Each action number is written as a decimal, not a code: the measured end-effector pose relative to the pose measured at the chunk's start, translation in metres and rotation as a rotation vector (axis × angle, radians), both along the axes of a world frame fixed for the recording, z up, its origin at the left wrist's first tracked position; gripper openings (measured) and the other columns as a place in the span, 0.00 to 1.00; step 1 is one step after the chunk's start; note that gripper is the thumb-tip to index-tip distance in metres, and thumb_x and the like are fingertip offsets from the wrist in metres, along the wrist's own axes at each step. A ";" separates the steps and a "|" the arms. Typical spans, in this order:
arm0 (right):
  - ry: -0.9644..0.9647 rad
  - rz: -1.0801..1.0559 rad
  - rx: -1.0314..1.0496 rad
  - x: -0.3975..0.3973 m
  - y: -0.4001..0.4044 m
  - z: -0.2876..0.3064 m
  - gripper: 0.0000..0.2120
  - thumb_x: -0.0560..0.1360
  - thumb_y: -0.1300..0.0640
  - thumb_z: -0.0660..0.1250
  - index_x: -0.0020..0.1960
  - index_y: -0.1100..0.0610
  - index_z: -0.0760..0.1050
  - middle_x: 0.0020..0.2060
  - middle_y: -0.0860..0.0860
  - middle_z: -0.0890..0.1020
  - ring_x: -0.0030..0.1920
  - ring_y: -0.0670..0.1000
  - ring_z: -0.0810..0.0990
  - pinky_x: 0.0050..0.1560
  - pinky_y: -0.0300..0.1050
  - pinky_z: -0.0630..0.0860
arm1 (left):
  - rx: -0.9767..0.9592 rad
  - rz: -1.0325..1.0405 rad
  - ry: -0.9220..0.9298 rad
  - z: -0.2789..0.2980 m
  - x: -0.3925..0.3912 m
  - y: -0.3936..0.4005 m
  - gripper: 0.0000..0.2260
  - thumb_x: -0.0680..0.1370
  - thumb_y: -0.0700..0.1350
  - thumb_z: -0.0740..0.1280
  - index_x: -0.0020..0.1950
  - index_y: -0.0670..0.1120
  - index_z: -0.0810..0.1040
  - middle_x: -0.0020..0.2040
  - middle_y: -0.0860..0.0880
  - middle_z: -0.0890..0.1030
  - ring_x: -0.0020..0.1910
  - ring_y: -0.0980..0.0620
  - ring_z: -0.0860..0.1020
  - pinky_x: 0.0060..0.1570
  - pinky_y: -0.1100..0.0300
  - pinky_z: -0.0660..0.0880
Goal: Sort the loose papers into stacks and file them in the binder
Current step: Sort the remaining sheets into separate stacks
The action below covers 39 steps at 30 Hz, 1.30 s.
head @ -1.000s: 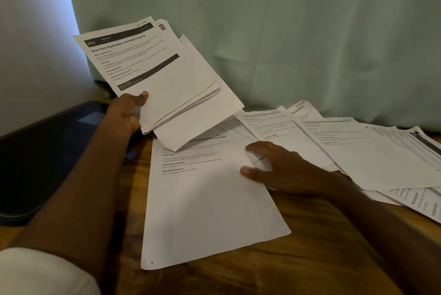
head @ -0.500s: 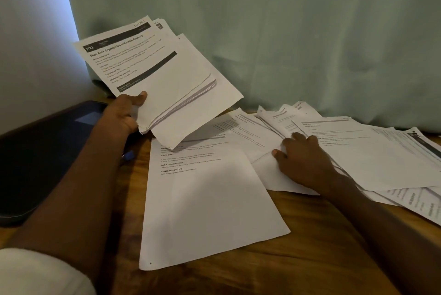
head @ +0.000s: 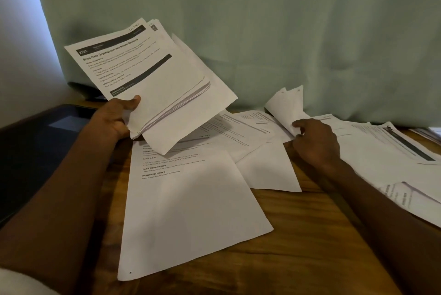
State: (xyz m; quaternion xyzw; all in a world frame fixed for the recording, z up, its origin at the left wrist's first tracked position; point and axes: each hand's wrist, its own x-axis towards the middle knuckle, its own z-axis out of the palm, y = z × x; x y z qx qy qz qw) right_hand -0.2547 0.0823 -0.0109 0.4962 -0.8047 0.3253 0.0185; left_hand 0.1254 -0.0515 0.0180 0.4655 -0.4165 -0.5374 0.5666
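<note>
Left hand (head: 114, 119) raised, thumb on top, fingers curled beneath a gripped stack of papers (head: 152, 79). Right hand (head: 315, 142) lower, palm down, fingertips pinching a lifted sheet (head: 285, 106); both forearms extended forward.

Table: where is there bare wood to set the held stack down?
Bare table shows near the front, between the big front sheet and the right forearm. The back and right are crowded with loose papers; a dark binder fills the left.
</note>
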 end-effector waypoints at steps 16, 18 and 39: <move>0.069 0.035 0.312 -0.006 -0.012 -0.011 0.37 0.64 0.24 0.72 0.58 0.53 0.77 0.69 0.57 0.67 0.64 0.59 0.75 0.59 0.56 0.77 | 0.155 -0.182 0.031 -0.014 -0.040 0.004 0.03 0.79 0.40 0.72 0.51 0.45 0.81 0.40 0.47 0.86 0.45 0.48 0.81 0.56 0.49 0.77; 0.026 0.056 0.404 -0.008 -0.011 -0.008 0.52 0.56 0.18 0.69 0.67 0.54 0.73 0.75 0.60 0.61 0.72 0.63 0.68 0.67 0.63 0.73 | 0.162 -0.192 0.036 -0.014 -0.041 0.005 0.03 0.78 0.39 0.72 0.51 0.45 0.81 0.45 0.47 0.86 0.46 0.48 0.81 0.57 0.48 0.76; 0.249 0.409 0.228 0.030 -0.003 -0.001 0.13 0.74 0.38 0.72 0.58 0.39 0.83 0.70 0.46 0.69 0.70 0.53 0.65 0.68 0.59 0.68 | 0.045 -0.229 0.043 -0.010 -0.033 -0.005 0.04 0.82 0.40 0.67 0.52 0.44 0.82 0.40 0.50 0.86 0.49 0.51 0.81 0.64 0.54 0.73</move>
